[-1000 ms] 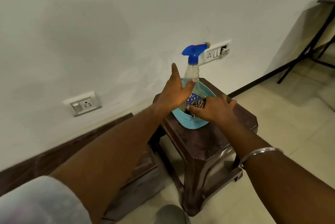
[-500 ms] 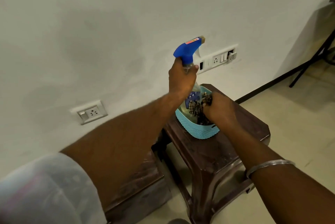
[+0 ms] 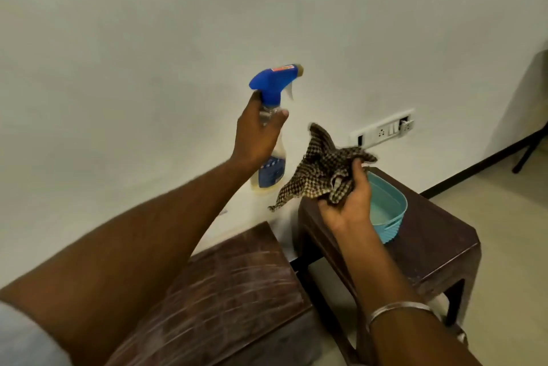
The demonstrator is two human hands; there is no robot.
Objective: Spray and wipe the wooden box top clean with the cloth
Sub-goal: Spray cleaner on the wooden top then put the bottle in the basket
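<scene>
My left hand (image 3: pixel 258 134) grips the neck of a clear spray bottle (image 3: pixel 271 170) with a blue trigger head, held up in the air in front of the white wall. My right hand (image 3: pixel 348 199) holds a crumpled black-and-white checked cloth (image 3: pixel 320 172) just above the left edge of a brown stool. The wooden box top (image 3: pixel 231 291) lies low at the centre, dark brown with pale dusty streaks, partly hidden under my left forearm.
A light blue basket (image 3: pixel 388 214) sits on the dark brown plastic stool (image 3: pixel 430 250), right of the box. A white switch and socket strip (image 3: pixel 382 129) is on the wall behind. Tiled floor and a black stand leg (image 3: pixel 530 149) lie at the right.
Both hands lifted out of the basket: the left raised the spray bottle up and leftward, the right pulled the cloth out. The view shifted down, showing the box top.
</scene>
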